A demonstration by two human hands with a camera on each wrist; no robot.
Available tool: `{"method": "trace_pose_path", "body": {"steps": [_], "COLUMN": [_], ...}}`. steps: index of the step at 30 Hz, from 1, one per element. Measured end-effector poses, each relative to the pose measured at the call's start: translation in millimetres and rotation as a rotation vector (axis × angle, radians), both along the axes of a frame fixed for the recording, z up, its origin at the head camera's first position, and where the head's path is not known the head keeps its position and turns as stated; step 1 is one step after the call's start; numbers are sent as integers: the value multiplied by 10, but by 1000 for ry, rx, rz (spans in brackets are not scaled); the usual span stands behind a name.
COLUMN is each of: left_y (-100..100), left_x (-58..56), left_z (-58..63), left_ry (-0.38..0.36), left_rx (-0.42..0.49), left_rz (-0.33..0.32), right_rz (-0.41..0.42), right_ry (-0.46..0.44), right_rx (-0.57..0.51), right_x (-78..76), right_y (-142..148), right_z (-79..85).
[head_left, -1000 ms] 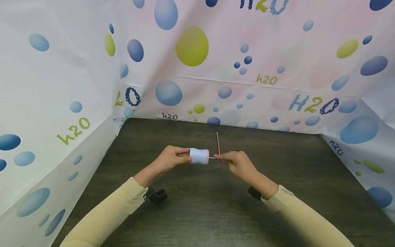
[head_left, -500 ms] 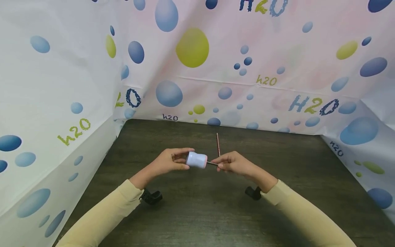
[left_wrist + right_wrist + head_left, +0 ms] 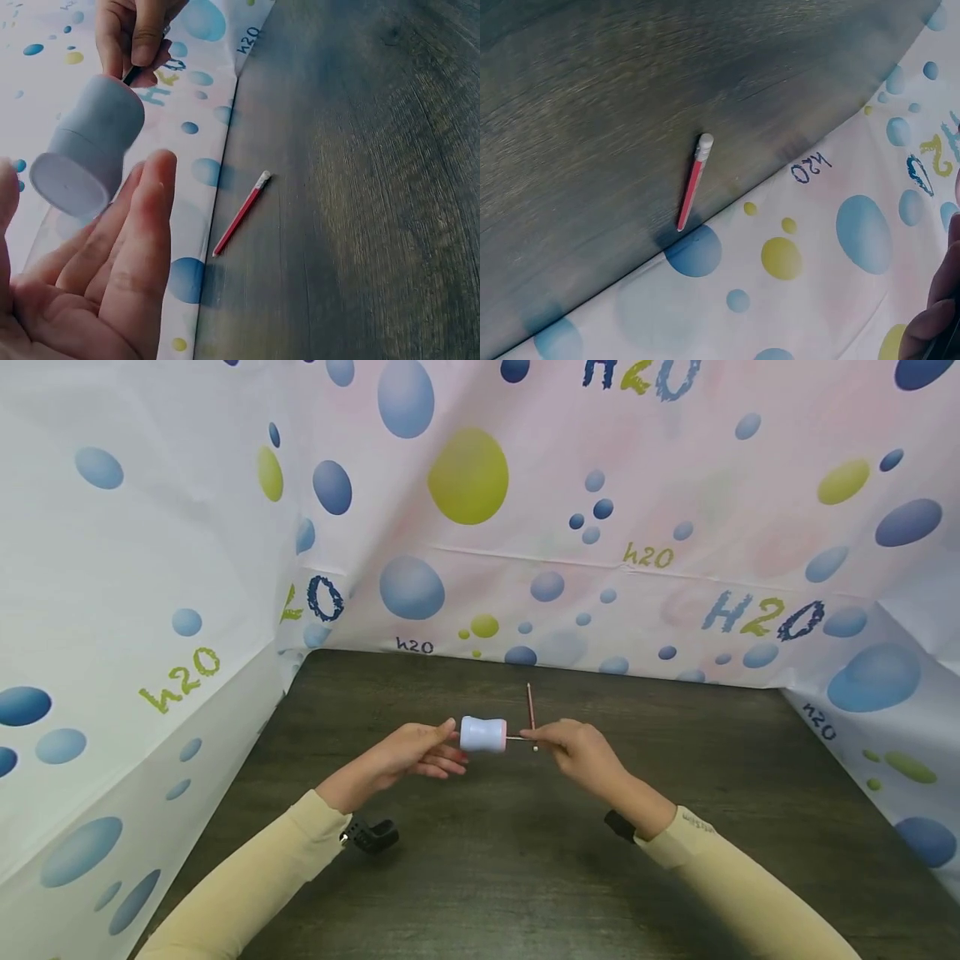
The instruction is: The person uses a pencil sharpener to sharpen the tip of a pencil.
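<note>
A light-blue, waisted pencil sharpener [image 3: 482, 734] with a pink end is held sideways above the dark table. A thin rod [image 3: 514, 738] sticks out of the pink end, and my right hand [image 3: 583, 755] pinches it between thumb and fingers. Beside the other end is my left hand [image 3: 408, 756], fingers spread and loosely straight, the thumb tip right by the sharpener's edge. In the left wrist view the sharpener's round pale end faces the open palm. A red pencil [image 3: 241, 214] with a white eraser lies on the table behind, its near end partly overlapped by my right fingers in the head view.
The dark wooden table [image 3: 480, 877] ends at a white printed sheet [image 3: 562, 527] that rises behind it and along both sides. In the right wrist view the pencil lies near the sheet's edge. A black camera [image 3: 375, 837] sits under my left wrist.
My left fingers have come off the sharpener's body and turned palm-up. The sharpener tilted down and is level again, held by its rod in my right hand. The pencil has stayed put.
</note>
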State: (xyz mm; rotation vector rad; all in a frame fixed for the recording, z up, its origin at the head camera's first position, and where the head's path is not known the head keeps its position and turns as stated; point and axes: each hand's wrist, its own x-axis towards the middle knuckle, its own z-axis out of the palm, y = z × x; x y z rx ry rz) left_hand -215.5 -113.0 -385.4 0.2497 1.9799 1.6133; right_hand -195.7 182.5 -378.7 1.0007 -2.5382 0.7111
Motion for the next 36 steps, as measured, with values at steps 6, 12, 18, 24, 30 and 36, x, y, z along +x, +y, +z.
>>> {"method": "trace_pose_path", "body": {"steps": [6,12,18,24,30,36], "left_y": [25,22,14,-31,-74,-94], "left_x": [2,11,40,107,93,37], "left_z": [-12,-51,-57,4,53,100], "left_ry": [-9,82,278,534,482,168], "left_rx": [-22,-54,-88,-223,-21,85], "left_rz": [-8,36,26,-38,-121,-41], "right_rz": [16,39,59,108,112,44], "right_ry": [79,-17,-452,-1040,-1049,-432], "right_rx": [58,45,-72,-220,-262,-109], "right_x": [25,19,-37,-112,-110,-26], "right_y": [-22,-67,-33,62,75,19], "right_z": [-62,-63,2,53,81,75]}}
